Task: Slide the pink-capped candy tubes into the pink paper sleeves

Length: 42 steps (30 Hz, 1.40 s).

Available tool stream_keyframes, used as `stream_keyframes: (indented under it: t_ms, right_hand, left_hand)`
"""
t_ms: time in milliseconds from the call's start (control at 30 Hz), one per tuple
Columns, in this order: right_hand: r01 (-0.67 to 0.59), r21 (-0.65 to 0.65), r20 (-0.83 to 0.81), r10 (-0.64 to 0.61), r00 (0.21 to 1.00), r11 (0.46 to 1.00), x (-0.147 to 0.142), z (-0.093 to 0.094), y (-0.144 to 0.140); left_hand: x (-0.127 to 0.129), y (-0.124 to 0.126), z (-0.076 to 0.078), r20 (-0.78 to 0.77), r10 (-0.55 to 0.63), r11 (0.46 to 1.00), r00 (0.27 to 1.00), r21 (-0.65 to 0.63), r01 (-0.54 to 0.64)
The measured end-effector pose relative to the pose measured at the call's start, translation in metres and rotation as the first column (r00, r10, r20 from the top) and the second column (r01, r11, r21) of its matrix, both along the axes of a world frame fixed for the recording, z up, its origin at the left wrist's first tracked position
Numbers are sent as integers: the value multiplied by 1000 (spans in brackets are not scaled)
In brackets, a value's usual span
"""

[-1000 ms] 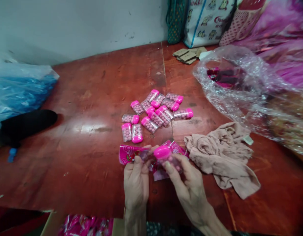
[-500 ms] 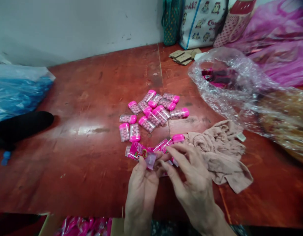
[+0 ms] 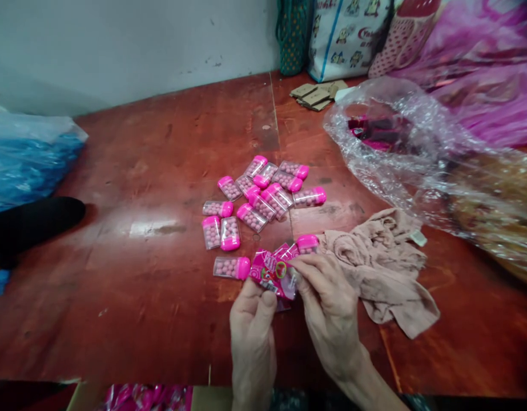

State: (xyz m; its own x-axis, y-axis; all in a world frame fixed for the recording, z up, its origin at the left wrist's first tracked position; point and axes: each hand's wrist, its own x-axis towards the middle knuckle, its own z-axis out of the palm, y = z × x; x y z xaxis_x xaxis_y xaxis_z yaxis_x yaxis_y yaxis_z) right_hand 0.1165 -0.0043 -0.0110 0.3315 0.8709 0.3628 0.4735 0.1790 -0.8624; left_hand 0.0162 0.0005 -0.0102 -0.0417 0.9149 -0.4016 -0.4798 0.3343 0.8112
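Observation:
Between my two hands is a pink printed plastic sleeve [image 3: 269, 273] with a clear end. My left hand [image 3: 253, 325] pinches its lower left side between thumb and fingers. At its right, clear end, the fingers of my right hand [image 3: 327, 302] are closed on the edge. Beneath it lie more pink sleeves, partly hidden. A small clear candy box [image 3: 231, 267] with a pink cap and pink balls lies just left of the sleeve. Another pink-capped box [image 3: 307, 244] rests above my right fingers. Several such boxes [image 3: 277, 200] lie in a loose group farther back.
A crumpled beige cloth [image 3: 374, 257] lies right of my right hand. Clear plastic wrap [image 3: 387, 114] and a pink bag [image 3: 473, 74] fill the right side. Cardboard pieces [image 3: 318, 95] lie at the back. A blue-filled bag [image 3: 36, 160] and a black object [image 3: 40, 221] are left.
The pink sleeve has moved right, baring the candy box on the left. My right hand has closed on the sleeve's clear end, and my left hand has turned over its near side.

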Motion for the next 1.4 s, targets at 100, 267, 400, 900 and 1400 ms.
stream_keyframes:
  t_ms: [100, 267, 400, 900, 1400]
  right_hand:
    - [-22, -18, -10, 22, 1000, 1000, 3, -1, 0]
    - [-102, -62, -120, 94, 988, 993, 3, -2, 0]
    - [-140, -85, -203, 121, 972, 986, 2, -1, 0]
    - [-138, -332, -353, 13, 936, 933, 1, -1, -4]
    - [-86, -129, -147, 67, 987, 988, -12, 10, 0]
  left_hand:
    - [-8, 5, -2, -172, 137, 981, 975, 162, -110]
    - [-19, 11, -9, -274, 119, 978, 954, 196, -65]
    - [-19, 11, -7, -358, 107, 955, 928, 295, 4]
    - [-20, 10, -9, -316, 94, 955, 944, 297, 5]
    - [-20, 15, -11, -205, 240, 966, 949, 144, -213]
